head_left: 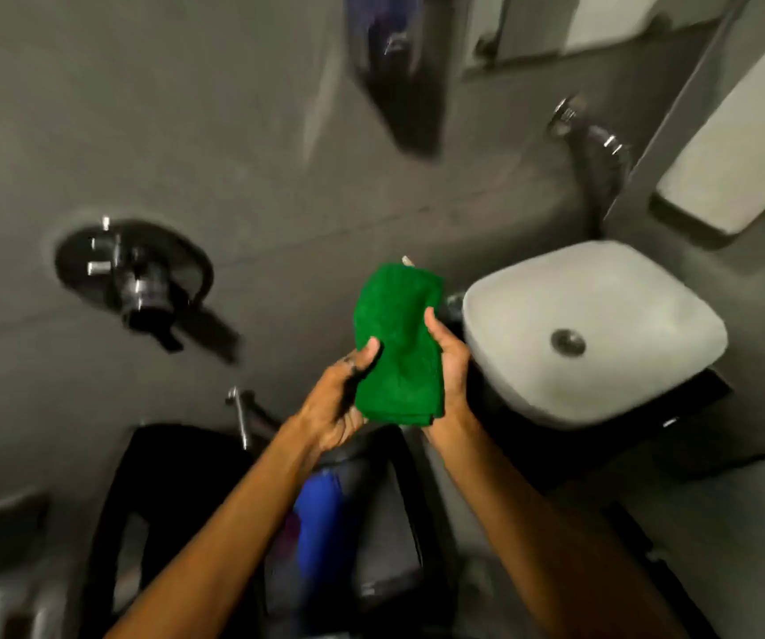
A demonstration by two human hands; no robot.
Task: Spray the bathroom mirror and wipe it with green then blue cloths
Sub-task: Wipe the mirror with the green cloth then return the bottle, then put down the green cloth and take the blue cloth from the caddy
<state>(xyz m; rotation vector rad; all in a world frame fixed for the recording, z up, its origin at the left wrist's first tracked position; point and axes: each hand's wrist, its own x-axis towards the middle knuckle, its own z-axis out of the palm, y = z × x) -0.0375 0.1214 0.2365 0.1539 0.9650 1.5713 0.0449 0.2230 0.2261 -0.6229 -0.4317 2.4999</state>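
Both hands hold the green cloth (396,343) at mid-frame. Left hand (336,398) grips its lower left edge, thumb pressed across the front. Right hand (449,366) cups the right edge, thumb on the fabric. Cloth is folded into a thick pad, upright, lifted clear of everything below.

Blue cloth (318,514) lies lower centre, in or on a dark container (150,477); blur hides exactly which. No spray bottle can be picked out. Mirror not clearly identifiable; the view is smeared by motion.

Progress, as judged: the green-cloth stage looks to be in hand, either being readied or refolded. Whether spraying is done cannot be told. Blue-cloth wipe appears still to come, since that cloth sits untouched below.

Room and edges: white basin (597,334) sits just right of the right hand, rim close to the wrist. Wall tap fitting (141,279) at left, well apart. A chrome fitting (240,412) stands near the left forearm. Open grey wall above the cloth gives free space upward.
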